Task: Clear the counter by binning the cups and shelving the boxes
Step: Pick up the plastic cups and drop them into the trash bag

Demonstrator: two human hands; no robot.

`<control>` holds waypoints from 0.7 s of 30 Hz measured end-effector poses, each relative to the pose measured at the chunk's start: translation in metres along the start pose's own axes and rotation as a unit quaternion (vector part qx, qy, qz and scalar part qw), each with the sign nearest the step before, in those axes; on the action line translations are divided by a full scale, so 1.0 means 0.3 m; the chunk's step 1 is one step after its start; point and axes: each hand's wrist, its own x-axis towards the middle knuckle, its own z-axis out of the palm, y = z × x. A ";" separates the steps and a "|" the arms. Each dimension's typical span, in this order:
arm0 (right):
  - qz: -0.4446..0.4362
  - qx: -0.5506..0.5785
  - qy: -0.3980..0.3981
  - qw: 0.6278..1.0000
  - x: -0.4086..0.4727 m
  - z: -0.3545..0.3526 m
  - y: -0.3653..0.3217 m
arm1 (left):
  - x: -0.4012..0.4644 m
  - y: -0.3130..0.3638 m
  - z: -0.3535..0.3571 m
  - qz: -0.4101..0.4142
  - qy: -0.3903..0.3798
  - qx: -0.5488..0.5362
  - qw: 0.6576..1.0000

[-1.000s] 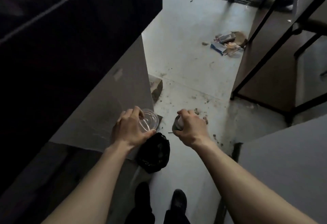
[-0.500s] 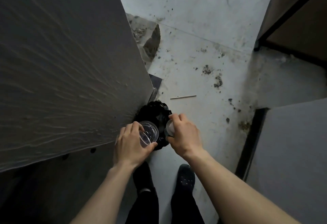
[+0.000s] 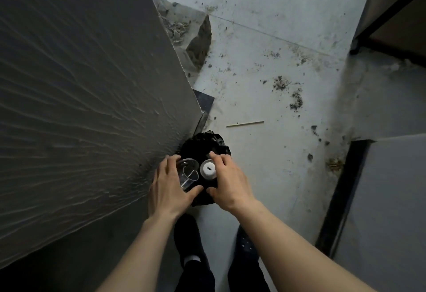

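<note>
My left hand (image 3: 167, 188) grips a clear plastic cup (image 3: 187, 173), tilted with its mouth facing up toward me. In my right hand (image 3: 227, 182) is a cup with a white lid (image 3: 208, 169), seen from above with its lid slot showing. Both cups hang side by side directly over a small bin lined with a black bag (image 3: 205, 146), which stands on the floor against the grey wall. The hands cover the near half of the bin's mouth.
A grey textured wall (image 3: 80, 88) fills the left. Broken rubble (image 3: 191, 35) lies behind its corner. Dirt clumps (image 3: 296, 101) and a thin stick (image 3: 244, 123) lie on the pale floor. A dark-framed shelf unit (image 3: 391, 14) stands at the right. My feet (image 3: 191, 241) are below the bin.
I have leaned down, so the view dropped toward the floor. Both hands with their cups moved from beside the bin to directly over its mouth, and the lidded cup now shows its top.
</note>
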 end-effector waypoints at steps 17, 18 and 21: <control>-0.019 -0.098 0.022 0.995 -0.347 -0.396 -0.090 | -0.192 0.291 -0.415 0.102 0.001 0.085 0.991; -0.024 -0.104 0.029 0.994 -0.383 -0.440 -0.119 | -0.218 0.322 -0.463 0.113 0.005 0.088 0.990; -0.029 -0.109 0.060 0.992 -0.501 -0.582 -0.196 | -0.302 0.413 -0.607 0.139 0.020 0.082 0.987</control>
